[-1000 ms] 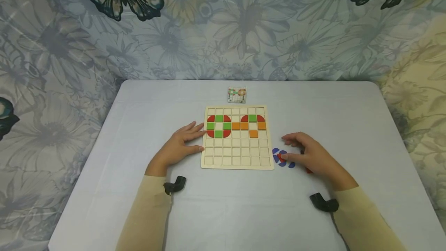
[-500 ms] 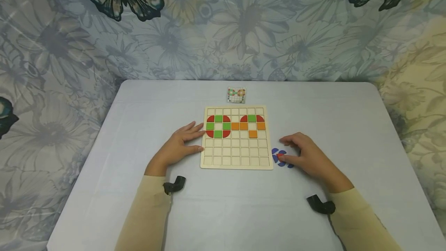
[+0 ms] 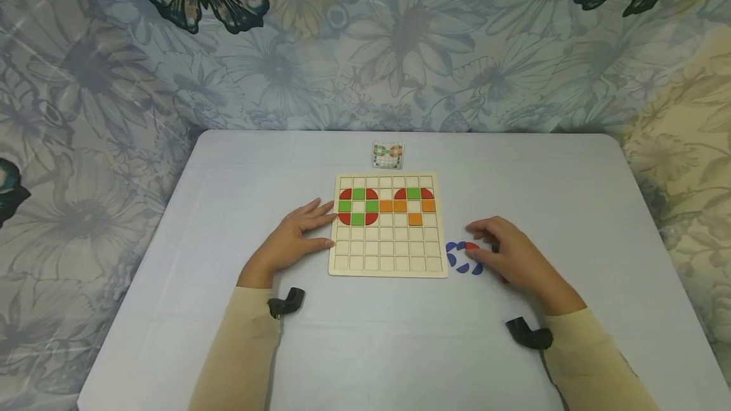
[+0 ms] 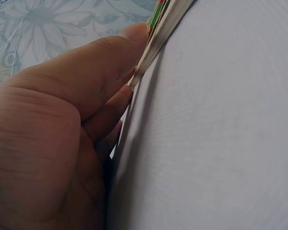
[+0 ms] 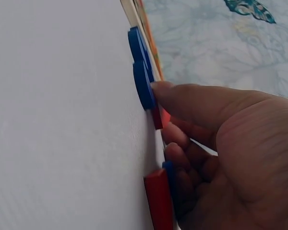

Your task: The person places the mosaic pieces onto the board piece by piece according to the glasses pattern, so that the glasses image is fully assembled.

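White desk against flowered wall cloth. Pattern card beyond grid board. Left hand flat, released, steadying board; right hand pinching red piece among blue pieces.

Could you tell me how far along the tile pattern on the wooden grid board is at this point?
Done: the wooden board holds a full ring of red and green tiles on the left and part of a second ring with orange tiles. In hand: the left hand steadies the board's edge; the right hand pinches a red piece among the blue pieces. Left: most cells are bare.
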The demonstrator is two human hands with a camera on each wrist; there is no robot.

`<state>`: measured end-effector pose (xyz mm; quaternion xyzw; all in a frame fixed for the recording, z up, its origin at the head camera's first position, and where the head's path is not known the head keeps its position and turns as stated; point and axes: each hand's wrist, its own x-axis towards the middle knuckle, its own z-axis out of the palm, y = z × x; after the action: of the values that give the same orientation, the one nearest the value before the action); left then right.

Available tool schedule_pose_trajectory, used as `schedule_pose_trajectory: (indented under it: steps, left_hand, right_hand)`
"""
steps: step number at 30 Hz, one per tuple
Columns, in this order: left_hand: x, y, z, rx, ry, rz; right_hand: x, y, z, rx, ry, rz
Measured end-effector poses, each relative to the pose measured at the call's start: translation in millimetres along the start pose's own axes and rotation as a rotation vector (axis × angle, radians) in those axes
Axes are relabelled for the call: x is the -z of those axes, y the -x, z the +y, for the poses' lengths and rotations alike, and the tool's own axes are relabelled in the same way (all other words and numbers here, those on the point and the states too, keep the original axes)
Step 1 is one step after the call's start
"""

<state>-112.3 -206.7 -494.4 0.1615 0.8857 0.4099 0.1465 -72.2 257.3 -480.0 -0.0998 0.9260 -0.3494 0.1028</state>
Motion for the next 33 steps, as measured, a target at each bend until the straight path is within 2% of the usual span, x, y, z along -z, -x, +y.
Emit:
schedule_pose_trajectory:
  steps: [8, 17, 25, 33]
  left_hand:
    - [0.3, 0.4, 1.2, 0.006, 0.006, 0.0]
    - [0.3, 0.3, -0.4, 0.009, 0.012, -0.004]
    - [-0.1, -0.1, -1.5, 0.002, 0.012, -0.003]
    - [-0.4, -0.2, -0.3, 0.023, 0.01, -0.001]
  right_hand:
    - [3.4, 0.2, 4.9, -0.006, 0.032, 0.046]
    - [4.4, 0.2, 2.5, -0.043, 0.03, 0.034]
    - [4.5, 2.8, 0.5, -0.019, 0.027, 0.044]
    - [6.2, 3.1, -4.2, -0.047, -0.012, 0.098]
